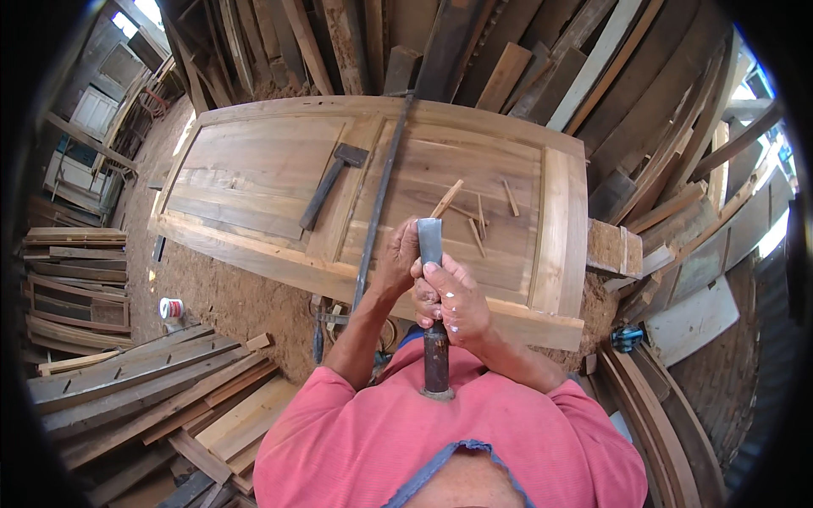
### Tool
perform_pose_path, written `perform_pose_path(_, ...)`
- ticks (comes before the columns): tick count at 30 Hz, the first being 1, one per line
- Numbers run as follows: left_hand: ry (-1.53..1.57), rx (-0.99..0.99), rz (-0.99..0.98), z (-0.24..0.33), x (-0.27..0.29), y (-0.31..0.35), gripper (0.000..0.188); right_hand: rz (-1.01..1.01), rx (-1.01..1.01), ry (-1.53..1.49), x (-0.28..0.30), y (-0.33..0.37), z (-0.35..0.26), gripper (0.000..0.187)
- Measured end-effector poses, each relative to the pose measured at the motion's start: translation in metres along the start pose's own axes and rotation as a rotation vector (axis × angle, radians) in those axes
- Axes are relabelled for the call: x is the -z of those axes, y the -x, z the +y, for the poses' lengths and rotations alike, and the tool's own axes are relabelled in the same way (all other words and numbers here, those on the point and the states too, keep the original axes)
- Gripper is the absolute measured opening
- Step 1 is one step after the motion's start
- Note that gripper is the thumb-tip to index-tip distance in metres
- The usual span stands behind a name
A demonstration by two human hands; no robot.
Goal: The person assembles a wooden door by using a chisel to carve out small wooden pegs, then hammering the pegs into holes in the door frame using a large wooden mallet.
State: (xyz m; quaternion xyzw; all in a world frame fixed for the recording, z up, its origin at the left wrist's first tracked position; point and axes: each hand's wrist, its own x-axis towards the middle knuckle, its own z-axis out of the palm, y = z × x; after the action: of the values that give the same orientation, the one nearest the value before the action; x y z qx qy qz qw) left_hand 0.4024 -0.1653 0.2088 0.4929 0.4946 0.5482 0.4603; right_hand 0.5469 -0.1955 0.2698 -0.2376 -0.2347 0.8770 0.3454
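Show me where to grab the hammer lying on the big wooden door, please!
Probably grip the hammer by its handle, near the lower end, coming from the near left: it's long and straight, slanting back toward the person. The blocky head is at the far end, and a long bar lies to the right.

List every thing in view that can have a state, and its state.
Right hand: closed around the chisel
Left hand: beside the blade, grip partly hidden
Chisel: held, blade pointing away from the body
Door: lying flat
Hammer: lying on the door
Long bar: across the door
Planks: leaning beyond the door
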Motion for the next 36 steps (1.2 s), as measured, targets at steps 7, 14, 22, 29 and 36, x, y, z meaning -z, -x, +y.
perform_pose_path(7, -0.098, 0.072, -0.149, 0.016, -0.002, 0.04, 0.043, 0.111, 0.175, 0.019, 0.005, 0.022, -0.014, 0.018)
perform_pose_path(14, 0.271, 0.395, 0.009, -0.036, -0.003, 0.073, 0.041, 0.322, 0.382, -0.022, 0.052, 0.044, -0.063, 0.017)
perform_pose_path(22, 0.024, -0.081, 0.025, 0.025, -0.02, -0.015, 0.039, 0.066, 0.053, -0.04, 0.001, -0.002, -0.012, 0.015)
perform_pose_path(29, -0.037, 0.209, -0.022, -0.035, 0.025, 0.087, 0.04, 0.153, 0.263, -0.004, 0.015, 0.033, -0.035, 0.016)
perform_pose_path(36, -0.056, 0.081, -0.109, -0.011, -0.006, 0.043, 0.021, 0.305, 0.407, 0.748, 0.043, -0.019, -0.04, 0.02)
